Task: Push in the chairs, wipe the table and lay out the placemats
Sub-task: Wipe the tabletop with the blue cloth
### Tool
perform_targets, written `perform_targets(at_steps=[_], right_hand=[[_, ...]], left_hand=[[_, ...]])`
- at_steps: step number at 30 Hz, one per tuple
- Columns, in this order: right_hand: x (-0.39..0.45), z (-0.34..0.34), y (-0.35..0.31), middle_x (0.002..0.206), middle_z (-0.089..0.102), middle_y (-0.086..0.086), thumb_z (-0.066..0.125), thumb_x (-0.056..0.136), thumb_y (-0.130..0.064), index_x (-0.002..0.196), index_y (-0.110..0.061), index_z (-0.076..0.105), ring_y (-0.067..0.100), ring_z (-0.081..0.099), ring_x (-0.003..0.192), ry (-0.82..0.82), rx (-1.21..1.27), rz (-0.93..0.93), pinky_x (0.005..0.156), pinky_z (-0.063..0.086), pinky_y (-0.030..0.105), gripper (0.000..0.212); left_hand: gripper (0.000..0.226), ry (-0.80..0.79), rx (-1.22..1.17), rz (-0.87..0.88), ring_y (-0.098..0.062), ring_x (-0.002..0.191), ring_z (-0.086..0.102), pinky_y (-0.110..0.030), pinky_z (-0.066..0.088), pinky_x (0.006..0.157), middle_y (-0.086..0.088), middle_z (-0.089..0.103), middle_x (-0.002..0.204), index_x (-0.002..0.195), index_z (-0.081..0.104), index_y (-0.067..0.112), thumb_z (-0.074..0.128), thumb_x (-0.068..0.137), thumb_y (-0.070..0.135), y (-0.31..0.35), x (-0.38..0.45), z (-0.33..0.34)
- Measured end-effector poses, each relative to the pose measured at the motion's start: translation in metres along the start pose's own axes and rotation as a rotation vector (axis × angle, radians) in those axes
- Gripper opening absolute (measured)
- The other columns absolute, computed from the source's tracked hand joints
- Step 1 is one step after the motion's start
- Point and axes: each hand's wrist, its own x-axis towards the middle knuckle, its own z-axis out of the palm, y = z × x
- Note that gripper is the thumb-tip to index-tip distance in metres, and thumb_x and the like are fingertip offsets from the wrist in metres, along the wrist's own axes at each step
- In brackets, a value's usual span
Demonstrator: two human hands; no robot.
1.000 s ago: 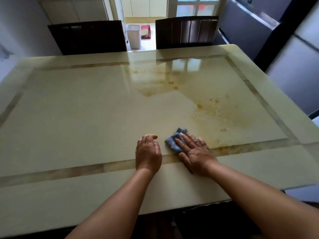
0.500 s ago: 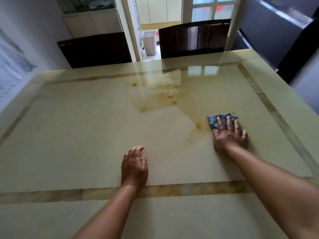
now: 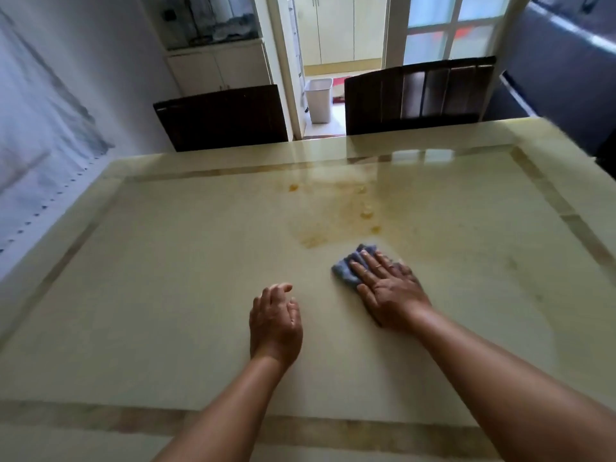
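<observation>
The right hand lies flat with its fingers straight, pressing a small blue cloth against the pale stone table a little right of centre. The cloth peeks out beyond and to the left of the fingertips. The left hand rests on the tabletop just left of it, holding nothing, its fingers loosely bent.

Wiping looks to be in hand and not finished. An orange-brown stain spreads over the far middle of the table just beyond the cloth, with several thicker yellow spots in it, and a fainter film reaches toward the right side. The near and left parts of the surface look clean.

Both dark wooden chairs, the left chair and the right chair, stand at the far edge with their backs close against the table, so that step seems done on that side; any other chairs are out of view. No placemats show anywhere, so laying them out is left to do.
</observation>
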Motion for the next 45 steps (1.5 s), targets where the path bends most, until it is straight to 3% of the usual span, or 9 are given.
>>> perform_targets(at_steps=[6,9,12,15,20,26,35,41,45], right_hand=[[0.057,-0.007,-0.020,0.159,-0.017,-0.003,0.016,0.100,-0.044,0.151,-0.033,-0.004,0.021,-0.015,0.147,0.044,0.072,0.435,0.118,-0.005,0.044,0.055],[0.054,0.006,-0.065,0.153,-0.026,-0.008,0.009,0.098,-0.052,0.149,-0.035,-0.008,0.019,-0.022,0.144,-0.014,0.021,0.130,0.117,-0.010,0.040,0.057],[0.059,0.014,-0.105,0.147,-0.025,-0.020,-0.020,0.068,-0.067,0.146,-0.044,-0.008,0.012,-0.027,0.141,-0.043,0.018,-0.211,0.111,-0.021,0.030,0.082],[0.101,0.009,-0.100,0.153,-0.015,-0.020,-0.016,0.078,-0.069,0.147,-0.046,-0.003,0.009,-0.019,0.144,-0.026,-0.026,-0.300,0.113,-0.014,0.030,0.074],[0.190,-0.019,-0.062,0.159,-0.013,-0.009,0.017,0.100,-0.046,0.151,-0.035,-0.001,0.012,-0.012,0.147,0.042,0.028,0.033,0.118,-0.005,0.038,0.055],[0.242,-0.025,-0.062,0.159,-0.016,0.000,0.014,0.101,-0.041,0.152,-0.027,-0.002,0.023,-0.014,0.147,0.101,0.099,0.410,0.117,-0.007,0.045,0.055],[0.268,-0.018,-0.112,0.158,-0.011,-0.013,0.018,0.100,-0.045,0.149,-0.042,0.000,0.010,-0.013,0.146,0.009,-0.032,-0.280,0.119,-0.005,0.037,0.052],[0.297,-0.035,-0.052,0.160,-0.012,0.001,0.022,0.099,-0.040,0.151,-0.032,0.007,0.021,-0.007,0.148,0.176,0.116,0.359,0.118,-0.002,0.043,0.055],[0.275,-0.030,-0.056,0.159,-0.015,-0.005,0.017,0.099,-0.045,0.151,-0.032,0.000,0.020,-0.012,0.147,0.150,0.069,0.417,0.118,-0.003,0.045,0.056]], left_hand=[[0.051,-0.045,0.086,0.057,-0.021,0.135,0.032,-0.032,0.019,0.113,0.000,0.037,0.147,0.136,0.040,0.021,0.025,0.088,0.033,-0.033,0.059,-0.004],[0.051,0.016,0.050,0.039,-0.022,0.135,0.034,-0.033,0.021,0.112,-0.003,0.040,0.146,0.134,0.042,0.018,0.026,0.088,0.031,-0.033,0.090,-0.005],[0.056,0.099,-0.010,0.023,-0.024,0.131,0.039,-0.032,0.025,0.109,-0.007,0.047,0.140,0.130,0.048,0.013,0.026,0.081,0.031,-0.026,0.126,-0.004],[0.056,0.116,-0.023,0.029,-0.024,0.130,0.039,-0.032,0.025,0.108,-0.008,0.048,0.139,0.129,0.049,0.012,0.026,0.081,0.030,-0.022,0.150,-0.001],[0.057,0.108,0.005,0.072,-0.021,0.134,0.034,-0.030,0.020,0.112,-0.003,0.041,0.144,0.133,0.044,0.018,0.021,0.082,0.032,-0.027,0.180,0.005],[0.058,0.134,0.029,0.086,-0.019,0.136,0.030,-0.028,0.017,0.113,-0.001,0.037,0.146,0.135,0.040,0.019,0.018,0.083,0.033,-0.042,0.218,0.007],[0.068,0.190,-0.058,0.102,-0.023,0.131,0.038,-0.029,0.023,0.111,-0.007,0.044,0.142,0.133,0.044,0.013,0.011,0.080,0.040,-0.042,0.254,0.023],[0.049,0.163,-0.100,0.067,-0.023,0.124,0.043,-0.031,0.030,0.107,-0.004,0.048,0.135,0.129,0.044,0.018,0.022,0.087,0.031,-0.040,0.253,0.026],[0.054,0.117,-0.100,0.055,-0.024,0.124,0.043,-0.031,0.029,0.106,-0.005,0.048,0.136,0.130,0.043,0.017,0.020,0.083,0.032,-0.037,0.252,0.023]])
